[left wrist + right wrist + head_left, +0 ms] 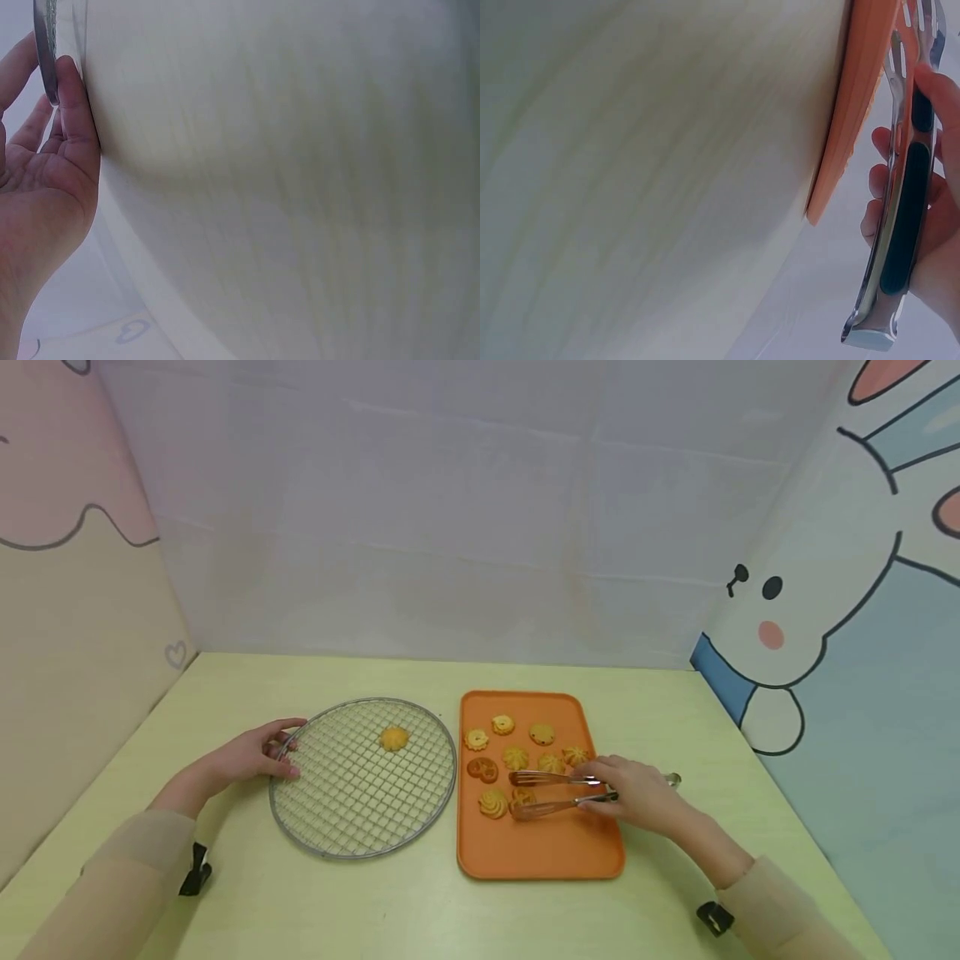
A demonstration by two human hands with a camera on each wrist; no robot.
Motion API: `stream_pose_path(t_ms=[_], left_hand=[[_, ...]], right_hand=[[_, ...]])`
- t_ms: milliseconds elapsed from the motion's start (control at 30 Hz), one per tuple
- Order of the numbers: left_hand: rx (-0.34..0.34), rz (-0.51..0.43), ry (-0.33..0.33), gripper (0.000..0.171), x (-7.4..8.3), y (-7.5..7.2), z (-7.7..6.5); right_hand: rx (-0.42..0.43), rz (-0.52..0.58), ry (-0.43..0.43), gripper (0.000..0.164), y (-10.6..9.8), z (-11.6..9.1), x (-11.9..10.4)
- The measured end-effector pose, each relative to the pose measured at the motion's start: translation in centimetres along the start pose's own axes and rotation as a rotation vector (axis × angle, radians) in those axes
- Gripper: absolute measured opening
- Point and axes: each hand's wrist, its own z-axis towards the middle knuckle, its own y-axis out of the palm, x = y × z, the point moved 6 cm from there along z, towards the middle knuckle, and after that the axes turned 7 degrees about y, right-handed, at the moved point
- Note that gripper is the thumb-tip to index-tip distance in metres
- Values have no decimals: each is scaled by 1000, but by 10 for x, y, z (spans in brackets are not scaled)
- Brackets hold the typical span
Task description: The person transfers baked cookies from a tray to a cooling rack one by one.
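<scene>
My left hand [251, 757] grips the left rim of a round wire rack [363, 793]. In the left wrist view, the fingers [75, 112] lie around the rack's metal rim [45, 64], low by the tabletop. One golden cookie [393, 738] sits on the mesh near the far side. Over an orange tray [540, 860], my right hand [637, 793] holds metal tongs [551, 778]. Their dark grip panels [907, 217] show in the right wrist view. The tongs' arms are spread apart, tips pointing left over a lattice-topped cookie [522, 796] and close to a swirl cookie [492, 802].
Several more cookies lie on the tray, among them a pretzel-shaped one [482, 768] and a round speckled one [542, 733]. Rack and tray stand side by side on a pale wood table [360, 910]. Walls enclose the back [450, 527] and both sides.
</scene>
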Motion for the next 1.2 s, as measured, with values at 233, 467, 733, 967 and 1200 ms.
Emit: stream_pose_path(t_ms=[233, 467, 733, 967, 1200], left_hand=[[-4, -20, -7, 91, -1, 2, -1], [-10, -15, -8, 91, 0, 1, -1], [-10, -4, -9, 90, 1, 0, -1], [-4, -8, -10, 91, 3, -1, 0], [-6, 6, -26, 91, 3, -1, 0]], right_hand=[[-32, 18, 0, 36, 3, -2, 2], [-50, 27, 0, 36, 3, -1, 2], [-32, 48, -21, 34, 0, -1, 2], [-16, 47, -36, 33, -2, 0, 1], [-18, 49, -39, 34, -3, -1, 1]])
